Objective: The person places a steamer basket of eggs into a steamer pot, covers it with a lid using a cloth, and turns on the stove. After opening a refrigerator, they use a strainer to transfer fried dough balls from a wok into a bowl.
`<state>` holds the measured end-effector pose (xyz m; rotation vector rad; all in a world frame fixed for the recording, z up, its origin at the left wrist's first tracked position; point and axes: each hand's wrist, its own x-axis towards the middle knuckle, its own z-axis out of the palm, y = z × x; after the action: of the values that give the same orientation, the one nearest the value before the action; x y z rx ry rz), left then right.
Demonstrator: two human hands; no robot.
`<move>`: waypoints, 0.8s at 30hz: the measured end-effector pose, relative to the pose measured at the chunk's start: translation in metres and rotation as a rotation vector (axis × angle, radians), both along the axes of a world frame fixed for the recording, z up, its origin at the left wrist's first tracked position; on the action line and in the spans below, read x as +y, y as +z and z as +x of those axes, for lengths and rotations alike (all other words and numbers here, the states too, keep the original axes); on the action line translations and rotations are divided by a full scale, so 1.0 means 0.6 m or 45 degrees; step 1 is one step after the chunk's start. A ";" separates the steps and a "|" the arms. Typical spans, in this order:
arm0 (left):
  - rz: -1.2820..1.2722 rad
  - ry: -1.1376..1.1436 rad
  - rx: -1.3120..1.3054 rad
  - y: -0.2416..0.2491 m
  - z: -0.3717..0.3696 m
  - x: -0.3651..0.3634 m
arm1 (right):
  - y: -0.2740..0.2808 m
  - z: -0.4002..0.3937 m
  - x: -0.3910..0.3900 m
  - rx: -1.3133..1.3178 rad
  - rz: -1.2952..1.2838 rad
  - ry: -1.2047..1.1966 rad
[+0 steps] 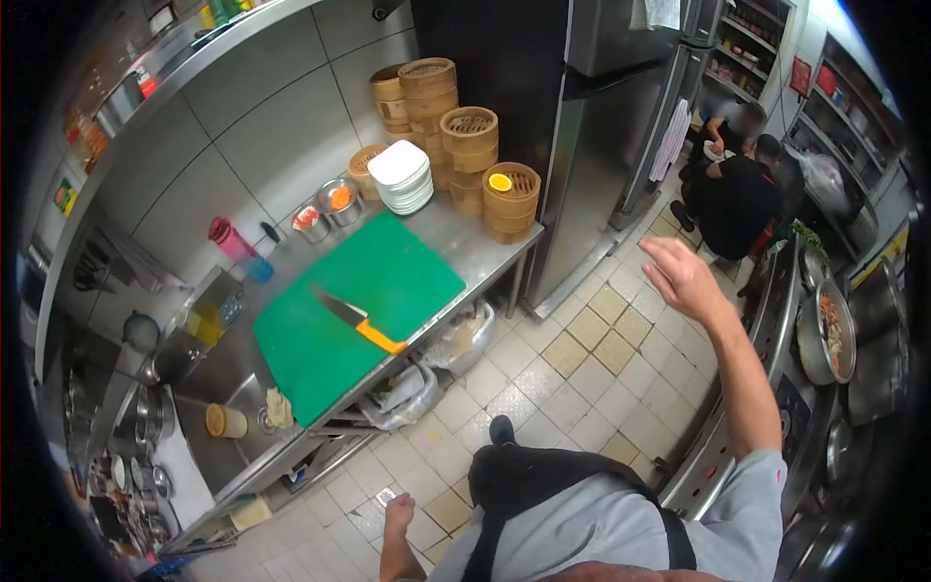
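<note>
My right hand [679,276] is raised over the tiled floor, fingers stretched out, with nothing in it. Low at my side, my left hand [399,510] is curled closed, and no object shows in it. Away from both hands, a knife [373,333] with an orange handle lies on a green cutting board [407,272] on the steel counter. Its handle reaches the board's front edge. Behind the board stand a stack of white plates [401,175] and two metal containers with orange pieces, one of them a bowl [340,197].
Bamboo steamers [469,145] are stacked beside a steel fridge [601,145]. Left of the board is a sink [233,383]; bagged bins [412,393] sit under the counter. A stove [722,456] with a large pan [827,335] lines the right. Two people [739,204] crouch farther back.
</note>
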<state>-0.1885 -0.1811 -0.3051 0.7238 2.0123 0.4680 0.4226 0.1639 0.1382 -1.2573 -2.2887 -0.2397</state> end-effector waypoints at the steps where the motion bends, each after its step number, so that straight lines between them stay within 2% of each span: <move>1: 0.028 0.027 -0.008 0.006 -0.006 0.016 | 0.018 -0.011 0.022 -0.028 0.029 0.019; 8: -0.081 0.030 -0.054 -0.092 -0.059 0.069 | 0.106 -0.028 0.122 -0.108 0.156 -0.036; 11: -0.153 0.058 -0.146 -0.102 -0.044 0.085 | 0.121 -0.021 0.164 -0.131 0.197 -0.059; 14: 0.011 0.070 -0.201 -0.134 -0.039 0.071 | 0.130 -0.014 0.216 -0.146 0.222 -0.086; 15: -0.072 0.077 -0.139 -0.110 -0.024 0.083 | 0.130 -0.012 0.237 -0.146 0.251 -0.087; 16: -0.001 0.104 -0.115 -0.129 -0.026 0.077 | 0.129 -0.009 0.258 -0.147 0.281 -0.086; 18: 0.143 0.164 -0.069 -0.178 -0.024 0.059 | 0.125 -0.002 0.308 -0.104 0.287 -0.082; 19: 0.095 0.271 -0.141 -0.173 -0.010 0.055 | 0.123 0.003 0.337 -0.092 0.307 -0.065; 21: 0.005 0.488 -0.287 -0.092 0.044 0.068 | 0.119 0.012 0.398 -0.053 0.346 -0.027; 24: 0.145 0.676 -0.271 -0.138 0.113 0.069 | 0.103 0.049 0.503 -0.078 0.484 0.052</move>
<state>-0.1206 -0.1394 -0.3881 0.1809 1.9716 0.9323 0.4519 0.4658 0.1998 -1.0183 -2.1815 -0.6711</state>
